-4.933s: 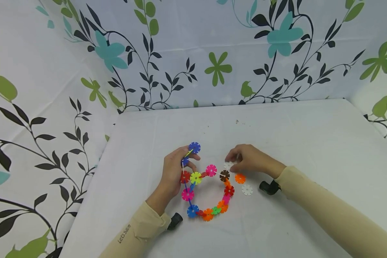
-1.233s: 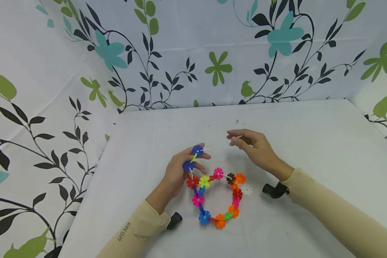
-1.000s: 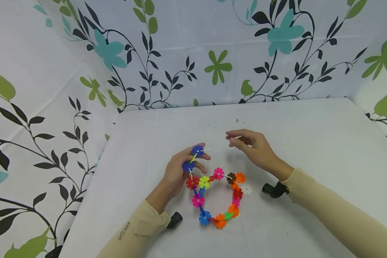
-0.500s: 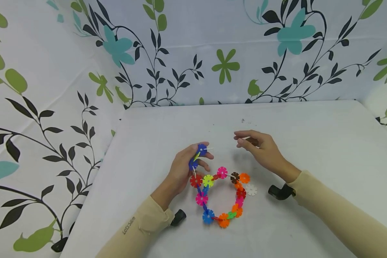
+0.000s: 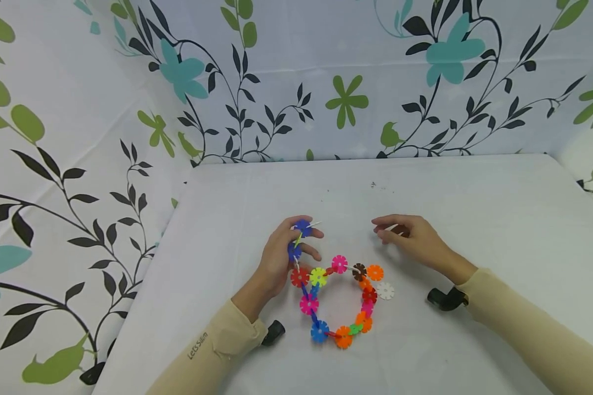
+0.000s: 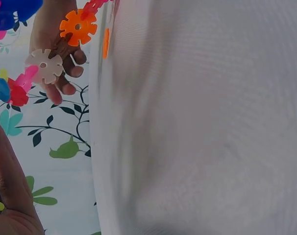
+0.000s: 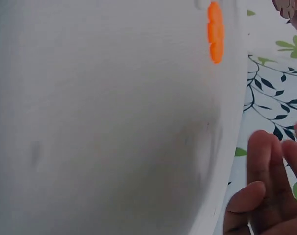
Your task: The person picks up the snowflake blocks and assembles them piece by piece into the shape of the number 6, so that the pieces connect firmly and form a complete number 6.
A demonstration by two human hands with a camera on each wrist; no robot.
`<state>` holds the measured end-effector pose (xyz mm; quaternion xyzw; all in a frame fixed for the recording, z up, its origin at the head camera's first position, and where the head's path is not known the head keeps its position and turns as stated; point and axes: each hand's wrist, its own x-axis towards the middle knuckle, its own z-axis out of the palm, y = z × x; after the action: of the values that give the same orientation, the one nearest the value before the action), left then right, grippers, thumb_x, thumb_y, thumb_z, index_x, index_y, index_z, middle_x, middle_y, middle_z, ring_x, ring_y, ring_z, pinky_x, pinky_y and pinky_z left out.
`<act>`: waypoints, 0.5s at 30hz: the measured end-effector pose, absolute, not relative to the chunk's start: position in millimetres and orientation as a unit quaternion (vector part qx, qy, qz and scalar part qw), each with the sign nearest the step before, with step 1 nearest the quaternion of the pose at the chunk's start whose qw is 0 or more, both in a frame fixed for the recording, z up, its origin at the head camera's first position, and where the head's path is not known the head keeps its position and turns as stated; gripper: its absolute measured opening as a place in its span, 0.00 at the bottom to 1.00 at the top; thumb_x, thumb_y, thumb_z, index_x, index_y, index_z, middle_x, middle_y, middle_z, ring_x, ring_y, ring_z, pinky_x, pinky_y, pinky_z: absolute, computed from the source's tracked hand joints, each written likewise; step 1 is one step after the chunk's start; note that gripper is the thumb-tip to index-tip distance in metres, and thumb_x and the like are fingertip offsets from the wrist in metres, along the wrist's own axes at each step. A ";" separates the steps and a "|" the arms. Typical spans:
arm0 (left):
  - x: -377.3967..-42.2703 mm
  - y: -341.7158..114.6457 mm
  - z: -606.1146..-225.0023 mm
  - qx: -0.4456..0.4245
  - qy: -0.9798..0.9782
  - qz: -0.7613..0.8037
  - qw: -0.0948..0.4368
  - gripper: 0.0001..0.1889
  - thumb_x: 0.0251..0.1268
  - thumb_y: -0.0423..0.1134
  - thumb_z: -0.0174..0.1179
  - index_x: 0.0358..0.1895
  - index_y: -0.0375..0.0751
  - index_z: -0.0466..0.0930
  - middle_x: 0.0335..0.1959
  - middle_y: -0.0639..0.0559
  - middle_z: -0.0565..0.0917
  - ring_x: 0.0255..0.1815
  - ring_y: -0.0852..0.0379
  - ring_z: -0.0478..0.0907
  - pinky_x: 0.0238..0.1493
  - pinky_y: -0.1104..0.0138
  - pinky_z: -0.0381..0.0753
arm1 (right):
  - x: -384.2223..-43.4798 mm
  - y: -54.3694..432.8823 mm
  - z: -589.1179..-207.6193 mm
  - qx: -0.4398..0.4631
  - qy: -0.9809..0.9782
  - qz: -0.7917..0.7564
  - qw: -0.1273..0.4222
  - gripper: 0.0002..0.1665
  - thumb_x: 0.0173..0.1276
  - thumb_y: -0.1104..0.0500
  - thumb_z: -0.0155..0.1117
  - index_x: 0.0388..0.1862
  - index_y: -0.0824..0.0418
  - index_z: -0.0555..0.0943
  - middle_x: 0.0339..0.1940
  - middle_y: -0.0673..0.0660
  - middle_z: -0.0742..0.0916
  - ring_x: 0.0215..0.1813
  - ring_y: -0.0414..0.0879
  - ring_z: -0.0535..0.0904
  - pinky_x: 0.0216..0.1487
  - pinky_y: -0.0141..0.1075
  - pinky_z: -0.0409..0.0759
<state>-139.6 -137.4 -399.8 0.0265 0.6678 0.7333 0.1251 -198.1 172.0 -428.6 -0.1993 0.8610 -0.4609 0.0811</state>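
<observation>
My left hand (image 5: 275, 258) pinches a chain of slotted plastic flower discs near its raised end. A dark blue disc (image 5: 302, 227) sits there, with a white disc (image 5: 317, 224) seen edge-on joined to it. Lower down, a red disc (image 5: 300, 277) and a pink disc (image 5: 308, 304) follow, and the chain curves round into a loop with a brown disc (image 5: 359, 271) at its upper right. My right hand (image 5: 417, 240) hovers to the right with loosely bent fingers and nothing in them, as the right wrist view of the fingers (image 7: 260, 156) also shows.
A loose orange disc (image 5: 375, 272) and a loose white disc (image 5: 386, 291) lie right of the loop on the white table (image 5: 499, 219). Patterned cloth (image 5: 277, 82) hangs behind and at the sides. Black wrist cameras (image 5: 274, 333) stick out below both wrists.
Earlier my right hand was at a white disc near the brown one; a white disc now sits at the chain's raised end. Since then, my right hand has drawn away rightward and lower.
</observation>
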 end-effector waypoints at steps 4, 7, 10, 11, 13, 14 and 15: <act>-139.7 -134.7 -399.5 0.021 0.672 0.732 0.116 0.19 0.81 0.45 0.41 0.67 0.46 0.69 0.56 0.44 0.83 0.36 0.49 0.87 0.40 0.54 0.87 | -197.5 178.0 -431.1 -0.196 0.872 -0.431 0.121 0.18 0.73 0.55 0.67 0.59 0.58 0.85 0.46 0.53 0.88 0.40 0.49 0.82 0.37 0.35 0.80; -139.8 -132.8 -398.9 0.016 0.677 0.728 0.109 0.20 0.82 0.50 0.44 0.66 0.46 0.69 0.56 0.45 0.83 0.36 0.49 0.86 0.41 0.52 0.86 | -196.3 179.4 -431.8 -0.205 0.874 -0.419 0.135 0.16 0.71 0.57 0.68 0.56 0.57 0.86 0.45 0.51 0.88 0.40 0.48 0.81 0.37 0.36 0.81; -139.9 -131.9 -398.6 0.012 0.682 0.724 0.103 0.21 0.81 0.53 0.46 0.66 0.46 0.70 0.56 0.45 0.83 0.36 0.49 0.86 0.43 0.49 0.86 | -195.0 178.5 -432.2 -0.229 0.873 -0.406 0.141 0.14 0.69 0.58 0.71 0.53 0.56 0.88 0.43 0.49 0.88 0.39 0.48 0.80 0.37 0.35 0.81; -139.8 -131.6 -398.6 0.011 0.683 0.723 0.102 0.21 0.81 0.53 0.46 0.66 0.46 0.70 0.56 0.46 0.84 0.36 0.49 0.86 0.43 0.49 0.86 | -194.4 178.1 -432.6 -0.238 0.873 -0.401 0.144 0.14 0.68 0.58 0.72 0.52 0.56 0.88 0.43 0.48 0.88 0.39 0.48 0.80 0.37 0.35 0.81; -139.7 -131.4 -399.1 0.009 0.684 0.723 0.100 0.20 0.81 0.53 0.47 0.66 0.47 0.70 0.55 0.46 0.84 0.36 0.49 0.86 0.43 0.48 0.86 | -192.7 177.1 -433.0 -0.256 0.871 -0.390 0.154 0.14 0.66 0.58 0.74 0.50 0.55 0.89 0.43 0.46 0.89 0.39 0.47 0.79 0.38 0.34 0.80; -139.7 -131.2 -399.4 0.009 0.684 0.723 0.100 0.20 0.81 0.53 0.47 0.66 0.47 0.71 0.55 0.46 0.84 0.36 0.48 0.86 0.43 0.48 0.86 | -191.6 176.6 -433.2 -0.263 0.869 -0.388 0.161 0.14 0.65 0.57 0.75 0.50 0.55 0.89 0.43 0.46 0.88 0.39 0.47 0.79 0.38 0.34 0.80; -139.6 -131.1 -399.5 0.010 0.684 0.723 0.100 0.20 0.81 0.52 0.47 0.66 0.47 0.71 0.55 0.46 0.84 0.36 0.48 0.86 0.43 0.48 0.86 | -190.3 176.1 -433.4 -0.267 0.867 -0.385 0.169 0.15 0.64 0.56 0.76 0.49 0.54 0.89 0.42 0.46 0.88 0.39 0.47 0.79 0.38 0.34 0.80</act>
<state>-139.6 -131.1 -399.5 0.0096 0.6840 0.7226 0.0997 -190.3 176.1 -433.4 -0.2670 0.8670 -0.3853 0.1691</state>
